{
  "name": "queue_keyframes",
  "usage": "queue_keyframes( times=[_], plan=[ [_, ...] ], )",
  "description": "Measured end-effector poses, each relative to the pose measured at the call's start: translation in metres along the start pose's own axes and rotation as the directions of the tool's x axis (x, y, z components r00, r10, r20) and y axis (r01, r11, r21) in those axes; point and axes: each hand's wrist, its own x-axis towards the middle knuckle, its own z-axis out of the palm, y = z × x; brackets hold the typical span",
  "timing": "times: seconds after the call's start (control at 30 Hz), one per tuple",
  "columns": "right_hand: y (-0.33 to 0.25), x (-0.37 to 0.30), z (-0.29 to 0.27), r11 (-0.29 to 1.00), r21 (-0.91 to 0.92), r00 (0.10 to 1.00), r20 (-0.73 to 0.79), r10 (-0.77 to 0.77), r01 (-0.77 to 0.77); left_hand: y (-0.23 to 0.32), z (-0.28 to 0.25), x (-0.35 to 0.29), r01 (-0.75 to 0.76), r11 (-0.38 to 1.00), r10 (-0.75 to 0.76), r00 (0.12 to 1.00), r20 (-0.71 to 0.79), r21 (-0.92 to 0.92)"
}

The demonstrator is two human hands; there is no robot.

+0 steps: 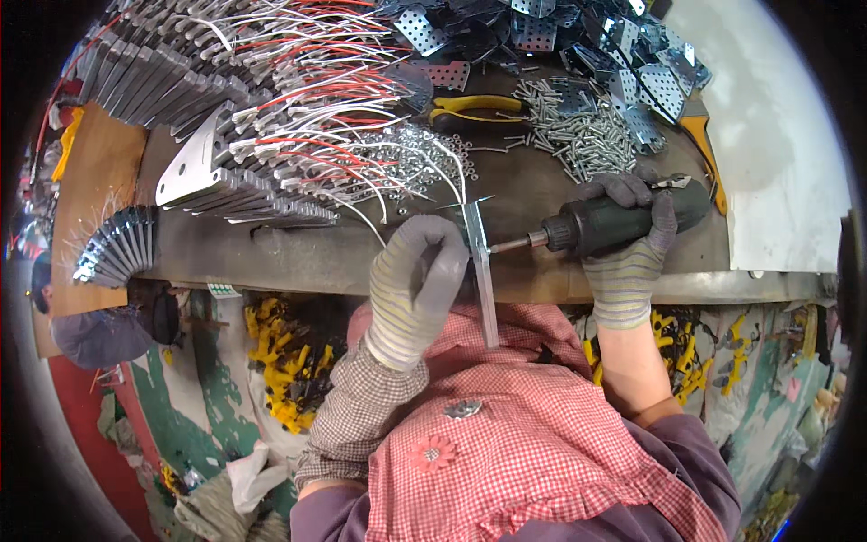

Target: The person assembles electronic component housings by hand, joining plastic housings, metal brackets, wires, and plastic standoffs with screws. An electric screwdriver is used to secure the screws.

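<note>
My left hand (408,287), in a striped grey glove, pinches a narrow metal part (484,294) upright at the table's front edge. White wires rise from the part's top, beside a thin plate. In my right hand (629,271), also gloved, lies a black electric screwdriver (591,226), pointing left. Its bit (515,244) reaches a small screw at the side of the metal part; whether the bit is seated cannot be seen. Behind my hands lie a pile of screws (587,135) and a heap of nuts (406,154).
Rows of similar metal parts (257,194) with red and white wires fill the left. Perforated plates (664,90) are heaped at the back right. Yellow-handled pliers (479,110) lie behind; a yellow-handled tool (704,149) lies at right. Yellow-and-black items (284,361) sit below the table.
</note>
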Motion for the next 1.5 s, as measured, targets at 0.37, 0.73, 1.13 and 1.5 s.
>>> queue_keyframes(
  times=[0.37, 0.73, 1.13, 1.5],
  plan=[
    [0.006, -0.007, 0.003, 0.999, -0.034, 0.999, -0.021, -0.037, 0.036, -0.015, 0.02, 0.0, -0.316, 0.744, 0.438, 0.896, -0.072, 0.589],
    [0.007, -0.006, 0.004, 0.998, -0.044, 0.997, -0.058, -0.048, 0.046, -0.014, 0.019, -0.002, -0.292, 0.779, 0.397, 0.915, -0.076, 0.555],
    [0.002, -0.004, 0.002, 0.991, 0.126, 0.995, -0.081, 0.049, -0.039, 0.048, -0.022, 0.042, 0.001, 0.952, -0.058, 0.983, 0.177, 0.308],
    [-0.001, -0.003, 0.001, 0.993, 0.114, 1.0, 0.0, 0.008, -0.008, 0.025, -0.012, -0.046, -0.105, 0.907, 0.08, 0.994, 0.077, 0.409]
  ],
)
